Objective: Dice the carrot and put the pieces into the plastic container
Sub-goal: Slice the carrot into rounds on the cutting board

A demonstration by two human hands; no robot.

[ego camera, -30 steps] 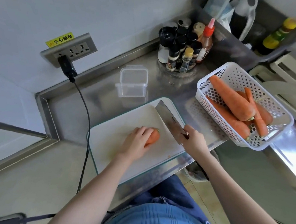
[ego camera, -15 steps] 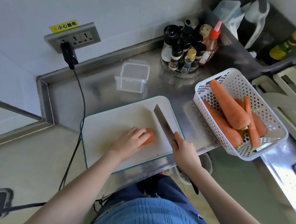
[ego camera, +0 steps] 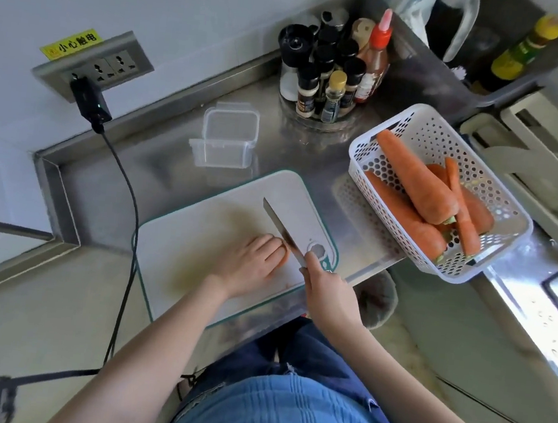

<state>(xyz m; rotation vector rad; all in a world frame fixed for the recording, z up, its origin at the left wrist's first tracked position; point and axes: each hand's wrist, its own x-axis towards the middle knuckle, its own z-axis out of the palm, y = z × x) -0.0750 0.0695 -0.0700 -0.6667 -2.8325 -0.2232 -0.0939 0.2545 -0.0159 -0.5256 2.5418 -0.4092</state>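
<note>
On the white cutting board (ego camera: 199,237) my left hand (ego camera: 248,263) lies over a carrot (ego camera: 283,258) and holds it down; only an orange sliver shows beside my fingertips. My right hand (ego camera: 326,288) grips the handle of a cleaver (ego camera: 279,225), whose blade stands on edge right against the fingers of my left hand. The clear plastic container (ego camera: 226,140) stands open and empty on the steel counter behind the board.
A white perforated basket (ego camera: 417,129) with several whole carrots (ego camera: 415,181) sits right of the board. A rack of spice bottles (ego camera: 329,75) stands behind it. A black plug and cable (ego camera: 126,174) run down from the wall socket, left of the board.
The cleaver has swung left, from beside the carrot to right against my left fingers. My left hand now covers almost all of the carrot. My view has shifted slightly.
</note>
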